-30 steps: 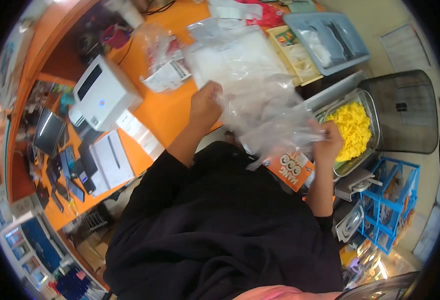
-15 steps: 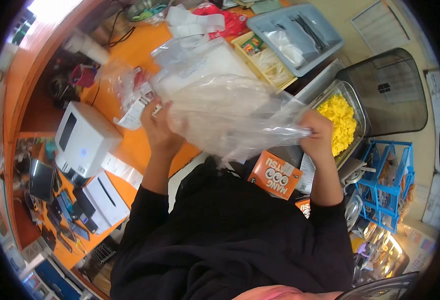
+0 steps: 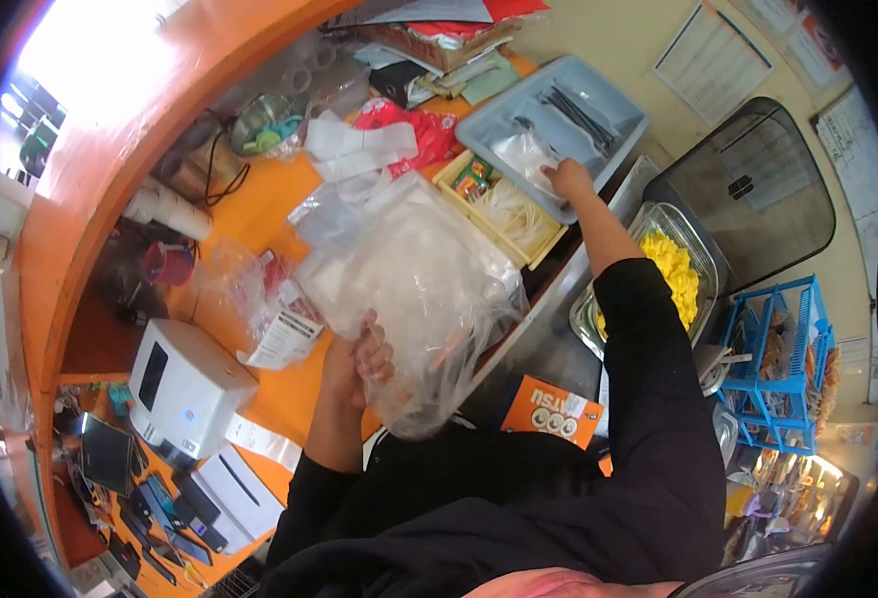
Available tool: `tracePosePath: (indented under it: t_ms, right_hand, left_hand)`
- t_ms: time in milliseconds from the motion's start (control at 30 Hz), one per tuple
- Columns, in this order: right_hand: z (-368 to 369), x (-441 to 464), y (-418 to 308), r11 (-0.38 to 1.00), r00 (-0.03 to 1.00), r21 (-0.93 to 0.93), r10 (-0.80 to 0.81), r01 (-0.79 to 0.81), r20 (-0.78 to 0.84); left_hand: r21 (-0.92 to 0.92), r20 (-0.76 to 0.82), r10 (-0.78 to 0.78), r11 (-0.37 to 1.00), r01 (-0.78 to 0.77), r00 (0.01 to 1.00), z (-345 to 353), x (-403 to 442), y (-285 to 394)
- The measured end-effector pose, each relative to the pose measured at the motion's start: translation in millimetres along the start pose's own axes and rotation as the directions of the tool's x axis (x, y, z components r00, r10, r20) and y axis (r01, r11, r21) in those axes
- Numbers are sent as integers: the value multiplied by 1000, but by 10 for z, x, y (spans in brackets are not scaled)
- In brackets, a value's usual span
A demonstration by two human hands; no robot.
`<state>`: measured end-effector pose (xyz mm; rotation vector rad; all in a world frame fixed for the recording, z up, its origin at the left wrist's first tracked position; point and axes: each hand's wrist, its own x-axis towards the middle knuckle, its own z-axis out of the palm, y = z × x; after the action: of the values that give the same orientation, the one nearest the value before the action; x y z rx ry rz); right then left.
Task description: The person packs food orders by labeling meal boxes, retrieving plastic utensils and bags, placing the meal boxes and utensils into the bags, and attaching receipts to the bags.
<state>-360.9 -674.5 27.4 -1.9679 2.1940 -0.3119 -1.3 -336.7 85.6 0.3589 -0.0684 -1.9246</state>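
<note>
My left hand (image 3: 367,356) is closed around the gathered edge of a large clear plastic bag (image 3: 409,274). The bag hangs loosely over a pile of flat plastic bags on the orange table. On the far right side, my right hand (image 3: 571,182) reaches into a blue-grey tray (image 3: 613,97). Its fingers pinch the edge of the small clear plastic bags (image 3: 525,156) lying there; how many they grip is hidden. Dark utensils (image 3: 577,117) lie beside them in the tray.
A yellow basket (image 3: 534,257) holds pale bands and small packets. Yellow food fills a glass container (image 3: 668,284) beneath my right arm. An orange box (image 3: 554,411) sits near my body. A white printer (image 3: 185,389) stands at left, a blue rack (image 3: 773,369) at right.
My right hand has let go of the large plastic bag and moved up to the tray. My left hand still holds the bag, which now sags, lower and nearer my body.
</note>
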Motion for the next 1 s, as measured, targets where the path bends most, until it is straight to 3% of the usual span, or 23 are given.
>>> tracePosePath:
  t_ms: [133, 200, 300, 433, 500, 600, 633, 667, 700, 767, 800, 933, 1000]
  right_hand:
    - [23, 17, -33, 987, 995, 127, 88, -94, 52]
    - [-3, 65, -21, 977, 993, 180, 116, -115, 5]
    - [-101, 59, 46, 969, 994, 219, 112, -112, 10]
    - [-215, 33, 103, 969, 998, 246, 1, -16, 59]
    - [-232, -17, 76, 984, 1000, 179, -9, 7, 12]
    - [-239, 149, 174, 968, 990, 251, 45, -9, -136]
    - [-261, 231, 236, 954, 978, 299, 75, -14, -193]
    - [-270, 279, 321, 971, 975, 235, 91, -41, -204]
    - [-318, 306, 365, 982, 970, 174, 106, -68, -221]
    - [-353, 432, 462, 995, 957, 64, 90, -76, -274]
    - [-323, 529, 532, 998, 950, 13, 61, -60, -308]
    - [-156, 1009, 708, 991, 953, -83, -126, 107, -274]
    - [-168, 1069, 384, 988, 991, -80, -131, 133, 33]
  left_hand:
    - [-290, 3, -38, 956, 37, 999, -167, 99, -80]
    - [-388, 27, -29, 921, 37, 999, -257, 117, -121]
    - [-461, 75, -22, 886, 55, 997, -332, 109, -168]
    - [-506, 257, -36, 846, 166, 966, -266, 122, -190]
    - [-527, 339, -50, 817, 234, 940, -180, 150, -205]
    - [-317, 107, -14, 947, 48, 994, -233, 137, -212]
    - [37, -126, 49, 998, -45, 991, -328, 172, -225]
    - [396, -316, 191, 917, -53, 929, -499, 213, -250]
    - [700, -418, 387, 714, 20, 822, -682, 264, -257]
    - [963, -128, 616, 265, -52, 778, -1184, 242, -317]
    - [997, 52, 667, 5, -75, 743, -1205, 274, -307]
    - [978, 78, 634, -199, 65, 769, -1163, 274, -418]
    - [933, 116, 610, -338, 125, 784, -1284, 286, -434]
